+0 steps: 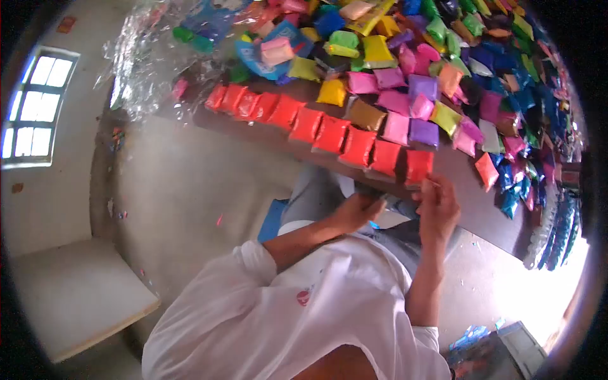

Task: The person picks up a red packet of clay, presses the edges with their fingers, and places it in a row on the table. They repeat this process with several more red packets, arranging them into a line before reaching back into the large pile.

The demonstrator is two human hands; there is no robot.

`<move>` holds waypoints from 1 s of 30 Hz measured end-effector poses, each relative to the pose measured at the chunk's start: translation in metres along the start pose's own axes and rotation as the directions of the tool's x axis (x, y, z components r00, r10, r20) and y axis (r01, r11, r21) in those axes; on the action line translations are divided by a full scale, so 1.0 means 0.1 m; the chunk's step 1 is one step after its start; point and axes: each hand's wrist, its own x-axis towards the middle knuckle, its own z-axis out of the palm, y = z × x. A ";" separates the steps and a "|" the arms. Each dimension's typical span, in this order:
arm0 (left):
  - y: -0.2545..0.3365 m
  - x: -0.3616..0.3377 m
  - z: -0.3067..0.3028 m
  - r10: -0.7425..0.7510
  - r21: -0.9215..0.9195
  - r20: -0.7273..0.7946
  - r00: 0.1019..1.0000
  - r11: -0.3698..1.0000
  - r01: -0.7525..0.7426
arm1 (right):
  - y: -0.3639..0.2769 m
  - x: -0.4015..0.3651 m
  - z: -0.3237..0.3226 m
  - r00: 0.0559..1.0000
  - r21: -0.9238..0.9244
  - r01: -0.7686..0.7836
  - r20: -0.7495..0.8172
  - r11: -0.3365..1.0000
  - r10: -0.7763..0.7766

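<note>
Several red packets lie in a slanting row along the near edge of the dark table. At the row's right end is a red packet, and the fingertips of my right hand are bent at its lower edge. Whether they pinch it is too small to tell. My left hand is over my lap, below the table edge, its fingers curled and partly in shadow; anything in them cannot be made out. Behind the row lie a brown packet, a yellow packet and a purple packet.
A large pile of coloured packets covers the back and right of the table. Clear plastic wrapping hangs at the left end. Blue and silver packet strips hang at the right edge. A pale board stands at lower left.
</note>
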 end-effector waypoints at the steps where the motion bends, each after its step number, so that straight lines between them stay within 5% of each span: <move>1: -0.02 0.01 -0.01 0.005 -0.012 0.019 1.000 1.000 -0.005 | -0.03 0.00 -0.02 1.000 -0.018 -0.003 -0.014 1.000 0.003; 4: -0.12 0.04 -0.07 0.036 0.011 -0.029 0.999 0.999 -0.035 | -0.02 0.00 -0.09 0.978 -0.051 -0.088 0.185 0.995 0.096; 8: -0.23 0.09 -0.14 0.109 0.159 -0.036 0.993 0.982 -0.102 | -0.01 0.00 -0.21 0.987 -0.157 0.046 0.162 0.987 -0.020; 11: -0.37 0.16 -0.13 0.100 0.142 -0.019 0.995 0.985 -0.096 | -0.01 0.00 -0.22 0.992 -0.276 0.110 -0.025 0.955 -0.121; 13: -0.31 0.17 -0.13 0.101 0.111 -0.007 0.995 0.989 -0.099 | 0.02 0.04 -0.14 0.889 -0.417 0.392 -0.058 0.820 -0.454; 16: -0.23 0.17 -0.13 0.022 0.101 -0.023 0.999 0.995 -0.019 | -0.05 0.05 0.00 0.897 -0.400 0.429 0.081 0.810 -0.435; 25: -0.37 0.21 -0.14 -0.060 0.126 -0.049 0.997 0.990 0.065 | 0.02 0.07 0.11 0.882 -0.379 0.466 0.128 0.800 -0.453; 27: -0.43 0.22 -0.14 0.255 0.308 -0.009 0.967 0.921 -0.240 | 0.03 0.07 0.10 0.876 -0.376 0.479 0.137 0.793 -0.463; 28: -0.41 0.21 -0.13 0.256 0.310 -0.012 0.966 0.920 -0.240 | 0.03 0.07 0.11 0.879 -0.369 0.474 0.135 0.800 -0.458; 30: -0.33 0.20 -0.10 0.078 0.167 -0.075 0.994 0.984 -0.064 | 0.03 0.07 0.11 0.880 -0.358 0.472 0.134 0.806 -0.456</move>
